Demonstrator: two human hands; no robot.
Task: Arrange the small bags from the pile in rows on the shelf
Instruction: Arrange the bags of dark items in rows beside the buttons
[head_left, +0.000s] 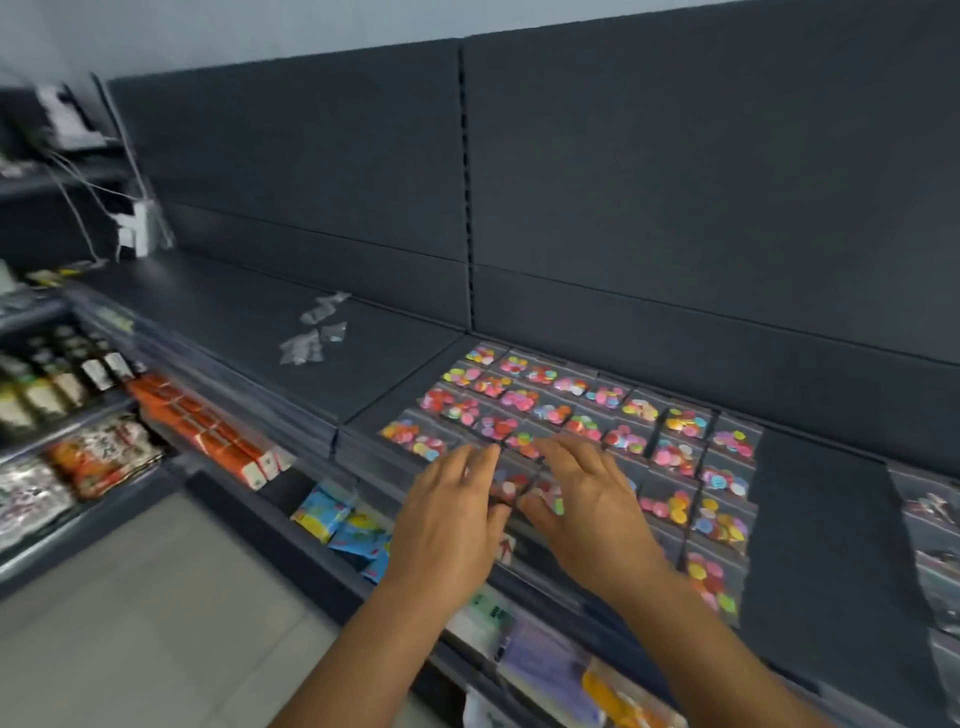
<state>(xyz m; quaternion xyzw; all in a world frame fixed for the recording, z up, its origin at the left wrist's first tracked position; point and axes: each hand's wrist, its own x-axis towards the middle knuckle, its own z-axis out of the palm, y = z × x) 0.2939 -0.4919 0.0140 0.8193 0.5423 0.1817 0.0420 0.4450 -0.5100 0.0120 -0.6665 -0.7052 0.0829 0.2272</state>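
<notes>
two bags (530, 491) were held flat at the front of the rows (597, 415) on the shelf (821, 519), directly under the spread fingers of both the left hand (451, 512) and right hand (589, 501), equally near.

The small bags (597, 415) lie in rows on the shelf (810, 499) — toward its right half, before the back panel (675, 208). A loose pile (314, 332) sits well apart to their left. Both hands (452, 514) (587, 499) rest side by side over the front rows; lower shelves (78, 431) lie below — left.
</notes>
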